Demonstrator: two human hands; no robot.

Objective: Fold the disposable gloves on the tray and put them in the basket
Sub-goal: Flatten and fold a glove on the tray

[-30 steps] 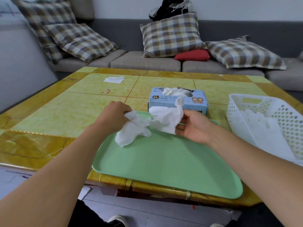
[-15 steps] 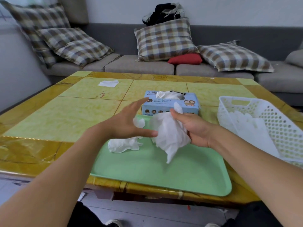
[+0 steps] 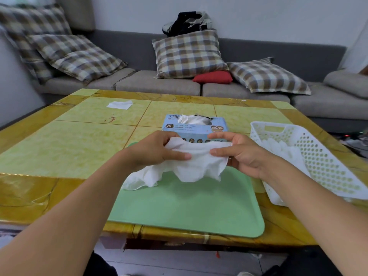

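White glove (image 3: 196, 164) stretched between both hands, above tray (image 3: 185, 212).

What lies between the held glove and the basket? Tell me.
Nothing visible. Both the left hand and right hand pinch the glove above the tray; the basket stands open-topped just right of it, gloves already inside.

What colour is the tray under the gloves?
The tray is pale mint green, plain with no pattern. The head view shows it.
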